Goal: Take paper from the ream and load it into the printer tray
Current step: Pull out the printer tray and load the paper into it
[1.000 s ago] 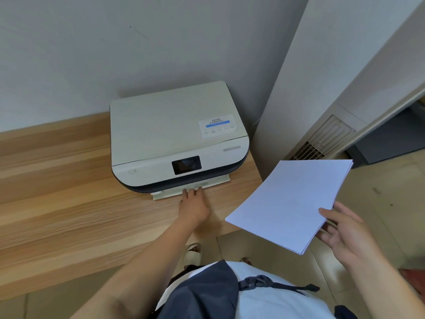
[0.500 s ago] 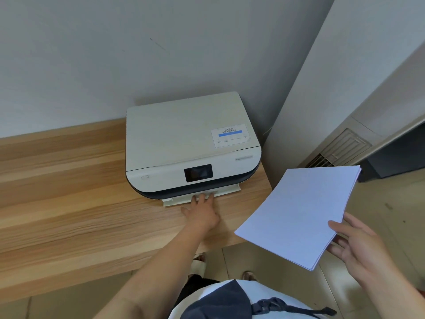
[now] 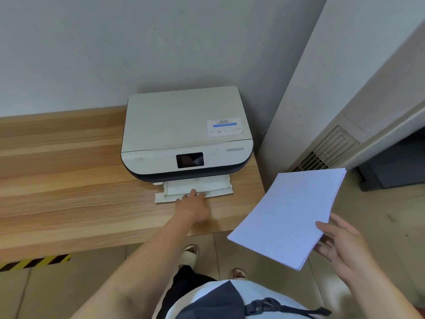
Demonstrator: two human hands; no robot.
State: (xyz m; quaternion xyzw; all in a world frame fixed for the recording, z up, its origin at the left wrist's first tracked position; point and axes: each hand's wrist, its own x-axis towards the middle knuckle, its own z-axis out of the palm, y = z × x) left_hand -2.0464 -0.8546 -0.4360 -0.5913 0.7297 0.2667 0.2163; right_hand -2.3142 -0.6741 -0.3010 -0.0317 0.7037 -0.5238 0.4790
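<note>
A white printer (image 3: pixel 184 125) with a dark base and a small screen stands at the right end of a wooden counter (image 3: pixel 69 180). Its white paper tray (image 3: pixel 213 187) sticks out of the front, partly pulled open. My left hand (image 3: pixel 192 207) rests at the tray's front edge with fingertips on it. My right hand (image 3: pixel 342 245) holds a stack of white paper (image 3: pixel 289 215) by its near right corner, in the air to the right of the counter, off its edge. No ream is in view.
A grey wall runs behind the counter. A white column and a unit with a vent grille (image 3: pixel 331 150) stand to the right. Yellow-black hazard tape (image 3: pixel 34 262) marks the floor under the counter's front edge. My feet in slippers (image 3: pixel 188 254) are below.
The tray has slid out of the printer toward me, with my left hand drawing back at its front edge. The paper stack stays held at the right.
</note>
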